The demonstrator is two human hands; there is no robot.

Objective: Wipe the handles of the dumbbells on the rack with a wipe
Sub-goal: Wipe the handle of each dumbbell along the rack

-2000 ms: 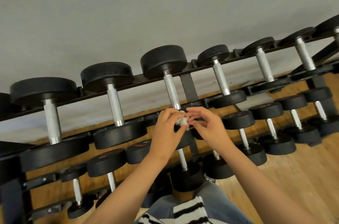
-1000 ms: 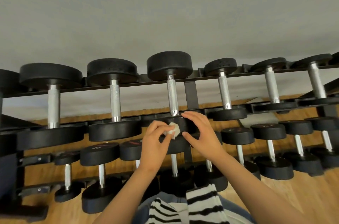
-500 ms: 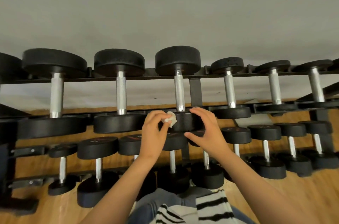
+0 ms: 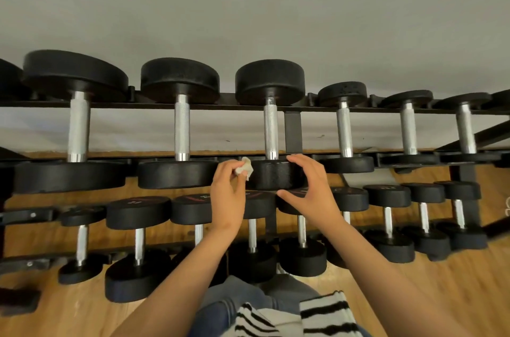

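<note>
A small crumpled white wipe (image 4: 245, 168) is pinched in my left hand (image 4: 228, 193), just left of the near head (image 4: 276, 175) of the middle top-row dumbbell. That dumbbell's steel handle (image 4: 271, 132) runs straight up from the head, bare. My right hand (image 4: 310, 190) curves around the right side of the same head, fingers above and thumb below, spread and holding nothing. A black rack (image 4: 293, 129) carries two rows of black dumbbells with silver handles.
Heavier dumbbells (image 4: 182, 127) lie to the left on the top row, lighter ones (image 4: 344, 129) to the right. The lower row (image 4: 139, 243) sits below my hands. A grey wall rises behind the rack; a wooden floor (image 4: 441, 295) lies beneath.
My hands came apart; the wipe stayed in my left hand and my right hand opened beside the dumbbell head. The view levelled and moved closer to the rack.
</note>
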